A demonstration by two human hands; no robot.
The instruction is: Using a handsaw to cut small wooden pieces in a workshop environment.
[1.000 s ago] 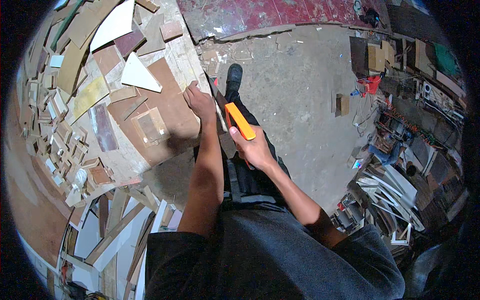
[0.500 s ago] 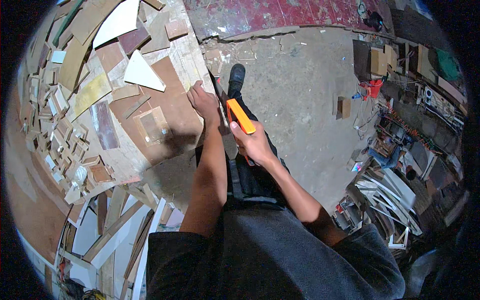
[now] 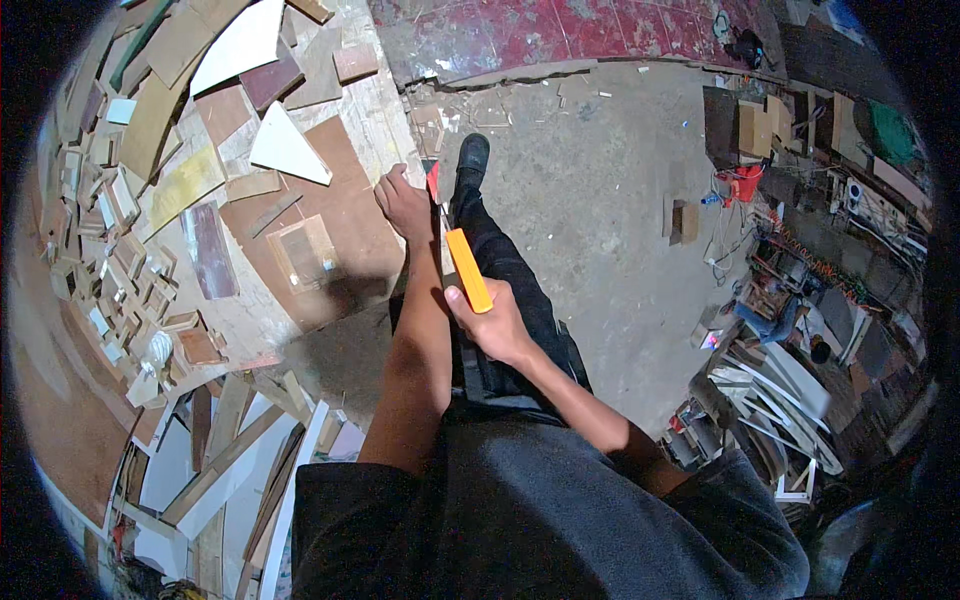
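Observation:
My right hand point(image 3: 492, 325) is shut on a long orange tool handle point(image 3: 467, 269) that points up and away from me. My left hand point(image 3: 403, 201) rests with curled fingers on the edge of a large brown board point(image 3: 335, 215), beside a small red piece point(image 3: 433, 180) at that edge. Whether the left hand grips anything is hidden by its own back. My dark-trousered leg and black shoe point(image 3: 471, 155) stretch out over the concrete floor below both hands.
A heap of wood and board offcuts point(image 3: 150, 170) covers the left, with a white triangular piece point(image 3: 287, 150) on the brown board. White strips and frames point(image 3: 780, 390) pile up at the right. Small wooden boxes point(image 3: 683, 218) and red items point(image 3: 741, 183) stand on the concrete floor point(image 3: 590, 180).
My left hand has slid a little further up along the brown board's edge. The right hand with the orange handle has stayed almost in place.

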